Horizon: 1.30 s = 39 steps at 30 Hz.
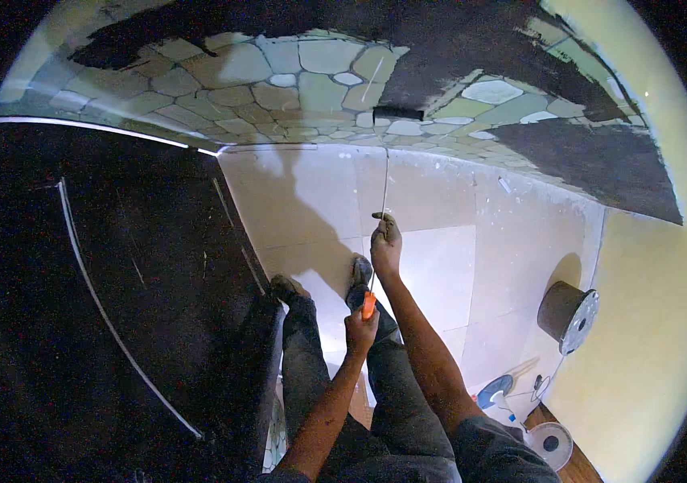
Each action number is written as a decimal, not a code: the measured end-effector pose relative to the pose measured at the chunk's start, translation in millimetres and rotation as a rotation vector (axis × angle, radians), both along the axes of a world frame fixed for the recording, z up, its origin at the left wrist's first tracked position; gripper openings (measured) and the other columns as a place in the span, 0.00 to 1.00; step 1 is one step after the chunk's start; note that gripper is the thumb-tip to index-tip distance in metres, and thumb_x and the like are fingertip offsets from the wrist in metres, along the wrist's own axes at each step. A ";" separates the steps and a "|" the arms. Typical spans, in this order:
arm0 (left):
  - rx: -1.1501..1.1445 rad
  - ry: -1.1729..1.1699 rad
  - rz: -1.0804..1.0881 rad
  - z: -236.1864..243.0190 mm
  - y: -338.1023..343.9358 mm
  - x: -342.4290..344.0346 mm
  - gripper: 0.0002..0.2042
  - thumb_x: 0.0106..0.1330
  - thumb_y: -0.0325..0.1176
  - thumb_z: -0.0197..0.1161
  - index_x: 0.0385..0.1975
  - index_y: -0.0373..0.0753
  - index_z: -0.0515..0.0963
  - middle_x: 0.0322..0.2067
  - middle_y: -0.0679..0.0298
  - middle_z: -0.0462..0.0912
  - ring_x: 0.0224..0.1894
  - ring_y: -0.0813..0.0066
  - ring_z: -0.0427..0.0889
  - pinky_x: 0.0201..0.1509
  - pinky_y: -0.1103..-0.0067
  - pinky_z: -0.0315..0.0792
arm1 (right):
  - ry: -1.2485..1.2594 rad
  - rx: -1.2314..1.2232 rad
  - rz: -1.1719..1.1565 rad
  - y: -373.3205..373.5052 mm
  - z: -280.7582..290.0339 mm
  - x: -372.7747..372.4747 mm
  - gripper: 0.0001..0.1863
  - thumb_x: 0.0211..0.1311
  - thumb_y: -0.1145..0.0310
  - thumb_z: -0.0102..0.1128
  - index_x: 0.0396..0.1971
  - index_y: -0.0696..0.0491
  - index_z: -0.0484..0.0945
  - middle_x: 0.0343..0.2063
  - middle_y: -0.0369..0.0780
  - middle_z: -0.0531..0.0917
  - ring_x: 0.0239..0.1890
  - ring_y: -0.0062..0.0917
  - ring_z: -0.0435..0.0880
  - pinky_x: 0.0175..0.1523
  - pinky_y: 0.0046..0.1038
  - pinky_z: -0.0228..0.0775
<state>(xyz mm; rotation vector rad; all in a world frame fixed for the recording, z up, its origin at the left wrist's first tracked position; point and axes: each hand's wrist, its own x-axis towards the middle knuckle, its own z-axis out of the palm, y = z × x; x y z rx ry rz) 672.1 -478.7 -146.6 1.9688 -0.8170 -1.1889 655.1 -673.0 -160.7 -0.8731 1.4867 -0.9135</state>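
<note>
My left hand [359, 330] is closed on the orange handle [369, 304] of a long, thin-rodded roller. Higher up, my right hand [385, 241] grips the metal rod [386, 177], its fingers darkly smudged. The black roller head [397, 114] rests against a wall [323, 84] with a pale green stone-like pattern, partly covered in rough patches of dark paint [569, 161]. Below, my legs and shoes stand on pale square floor tiles [424, 185].
A dark, white-streaked surface [118, 282] fills the left side. A pale yellow wall [633, 306] runs along the right. Beside it are a bucket [557, 314], a blue-and-white item [495, 390] with a cord, and a round pale object [551, 443] at the lower right.
</note>
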 end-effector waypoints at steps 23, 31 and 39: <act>0.019 0.011 0.078 13.2 4.7 51.0 0.09 0.56 0.33 0.65 0.33 0.35 0.80 0.24 0.48 0.81 0.30 0.52 0.84 0.32 0.68 0.75 | -0.024 -0.042 0.034 12.0 43.3 53.5 0.12 0.73 0.64 0.44 0.47 0.54 0.72 0.14 0.26 0.62 0.12 0.08 0.57 0.16 0.15 0.49; -0.127 0.014 0.148 32.2 -22.4 66.4 0.11 0.58 0.32 0.63 0.39 0.35 0.79 0.26 0.48 0.81 0.31 0.54 0.83 0.35 0.69 0.75 | -0.149 -0.252 0.029 -13.9 170.0 97.4 0.13 0.74 0.64 0.42 0.49 0.55 0.70 0.15 0.25 0.60 0.14 0.07 0.55 0.18 0.13 0.46; 0.109 0.020 0.055 -16.6 -2.3 73.0 0.08 0.56 0.32 0.63 0.30 0.33 0.79 0.24 0.46 0.80 0.29 0.51 0.83 0.33 0.67 0.74 | -0.066 0.024 0.029 1.5 -37.9 69.2 0.11 0.73 0.67 0.43 0.46 0.53 0.73 0.12 0.24 0.61 0.12 0.08 0.57 0.15 0.15 0.48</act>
